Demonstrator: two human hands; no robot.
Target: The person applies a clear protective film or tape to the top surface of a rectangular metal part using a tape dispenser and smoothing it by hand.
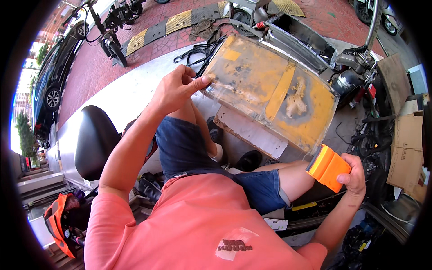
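Note:
Before my knees lies a big flat rectangular block (252,76), yellow-tan and grey, worn and stained. Shiny clear plastic shows along its near edge. My left hand (177,90) is at the block's left corner, thumb and forefinger pinched together; what they hold there is too small to make out. On the right, my right hand (353,175) grips a wide, bright orange plastic tool with a dark edge (327,168), scraper-like in shape. That edge points toward the block's near right corner. A whitish board (252,132) sits below the block's near side.
Beyond the block stands an open grey metal box (301,38). Black cables (202,51) lie at its far left. A cardboard box (406,148) and tangled wires (366,139) crowd the right. A black scooter seat (95,141) is by my left arm.

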